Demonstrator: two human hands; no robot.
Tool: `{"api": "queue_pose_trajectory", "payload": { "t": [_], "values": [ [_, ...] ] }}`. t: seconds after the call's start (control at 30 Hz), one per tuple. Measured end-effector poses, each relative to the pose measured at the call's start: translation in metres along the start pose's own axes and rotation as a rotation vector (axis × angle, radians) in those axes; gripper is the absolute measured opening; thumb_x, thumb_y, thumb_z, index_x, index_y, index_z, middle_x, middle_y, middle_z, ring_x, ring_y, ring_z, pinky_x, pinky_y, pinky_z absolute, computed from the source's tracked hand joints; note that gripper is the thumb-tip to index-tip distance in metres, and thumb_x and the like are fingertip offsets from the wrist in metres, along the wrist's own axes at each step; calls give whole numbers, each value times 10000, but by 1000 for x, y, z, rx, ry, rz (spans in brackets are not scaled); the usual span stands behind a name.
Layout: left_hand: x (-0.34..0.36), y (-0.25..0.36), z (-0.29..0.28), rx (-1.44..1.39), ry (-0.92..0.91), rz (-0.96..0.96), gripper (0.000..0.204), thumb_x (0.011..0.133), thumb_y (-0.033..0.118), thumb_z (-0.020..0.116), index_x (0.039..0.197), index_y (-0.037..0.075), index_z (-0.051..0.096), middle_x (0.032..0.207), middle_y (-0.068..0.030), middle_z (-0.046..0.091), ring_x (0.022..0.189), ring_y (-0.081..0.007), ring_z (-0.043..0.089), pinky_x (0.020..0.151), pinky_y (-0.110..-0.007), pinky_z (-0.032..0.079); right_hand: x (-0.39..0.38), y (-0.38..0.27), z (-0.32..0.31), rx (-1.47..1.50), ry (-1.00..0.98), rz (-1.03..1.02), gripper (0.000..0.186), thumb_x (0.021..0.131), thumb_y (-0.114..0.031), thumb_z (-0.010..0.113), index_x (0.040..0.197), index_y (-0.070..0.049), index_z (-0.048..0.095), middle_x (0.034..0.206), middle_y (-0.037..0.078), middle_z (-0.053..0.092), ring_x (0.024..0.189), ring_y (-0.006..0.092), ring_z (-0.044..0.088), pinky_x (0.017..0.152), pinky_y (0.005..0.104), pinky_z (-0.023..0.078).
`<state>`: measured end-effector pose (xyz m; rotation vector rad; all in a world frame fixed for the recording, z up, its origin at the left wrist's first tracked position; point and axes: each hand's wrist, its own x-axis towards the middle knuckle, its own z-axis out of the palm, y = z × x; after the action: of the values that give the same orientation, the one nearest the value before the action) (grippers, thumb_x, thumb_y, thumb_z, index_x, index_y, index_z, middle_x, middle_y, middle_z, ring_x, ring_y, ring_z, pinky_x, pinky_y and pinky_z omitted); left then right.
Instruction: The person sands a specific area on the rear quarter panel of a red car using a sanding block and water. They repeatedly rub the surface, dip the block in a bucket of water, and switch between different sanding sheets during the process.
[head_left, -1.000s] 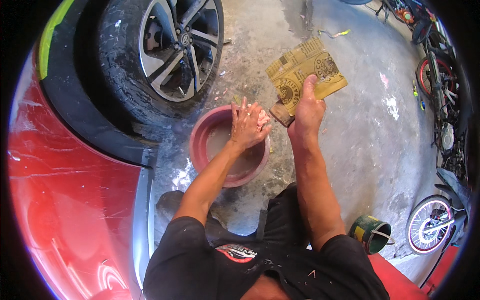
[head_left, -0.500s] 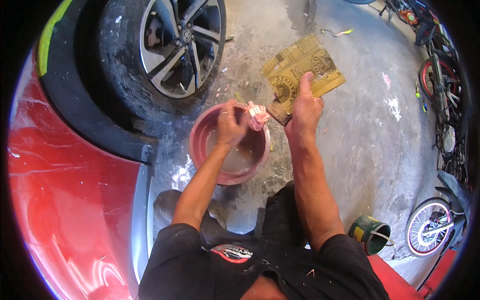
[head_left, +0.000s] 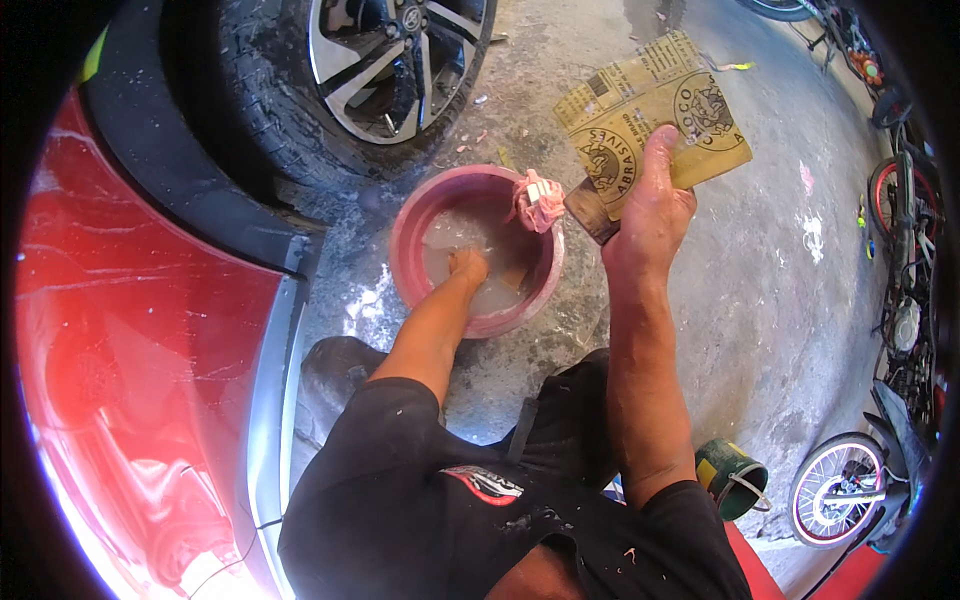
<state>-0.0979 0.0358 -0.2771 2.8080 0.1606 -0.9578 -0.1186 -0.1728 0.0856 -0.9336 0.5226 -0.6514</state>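
Observation:
My right hand is closed on a sheet of brown sandpaper, its thumb pressed flat across the printed backing. A dark brown piece, perhaps a block or a worn fold of sandpaper, sticks out beside the palm in the same grip. Lower and to the left, my left hand dips into cloudy water in a reddish-pink basin; its fingers are hidden below the surface. A small brownish piece shows in the water beside it. On the basin's right rim sits a crumpled pink wad with white bits.
At the left stands a red car panel with a black wheel-arch trim. Its tyre and alloy wheel are just beyond the basin. A dark green bucket is near my right elbow. Motorcycles line the right edge.
My left hand has gone down from above the basin into its water. My right hand has shifted rightward with the sandpaper. The view has moved slightly.

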Motion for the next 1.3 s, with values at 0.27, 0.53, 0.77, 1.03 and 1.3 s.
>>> {"api": "queue_pose_trajectory", "payload": {
  "t": [0.27,0.53,0.77,1.03,1.3],
  "values": [
    [17,-38,-87,117,-115,375,420,855,217,761,1244,66,718,1192,-191,734,1167,-338,678,1005,-412,522,-1,-4,6,91,-27,111,352,1063,-244,606,1235,61,637,1107,109,709,900,161,684,777,329,583],
    [-26,-13,-193,-64,-597,297,493,1054,465,549,1374,97,625,1277,-91,696,1147,-209,634,952,-400,511,1,-3,5,92,-35,124,386,1047,-288,646,1192,69,666,1061,102,723,880,149,680,772,325,573],
    [16,-6,-160,207,-198,361,503,1035,435,474,1166,23,731,1181,-276,700,1126,-423,674,947,-492,539,-3,-2,4,36,-27,102,390,1045,-287,653,1187,75,676,1055,91,720,888,137,654,775,313,549],
    [119,-103,48,11,-100,504,459,861,500,681,995,70,770,1006,-205,758,811,-330,707,766,-505,537,-9,5,3,-146,-10,113,499,1034,-394,636,1105,94,713,1014,122,740,889,162,652,803,357,540],
    [159,-61,99,-234,-374,356,350,798,385,718,939,71,779,903,-162,734,748,-298,672,685,-482,507,-13,18,6,-57,-147,148,409,1047,-322,646,1195,57,685,1086,76,719,921,133,645,809,318,541]
  ]
}}
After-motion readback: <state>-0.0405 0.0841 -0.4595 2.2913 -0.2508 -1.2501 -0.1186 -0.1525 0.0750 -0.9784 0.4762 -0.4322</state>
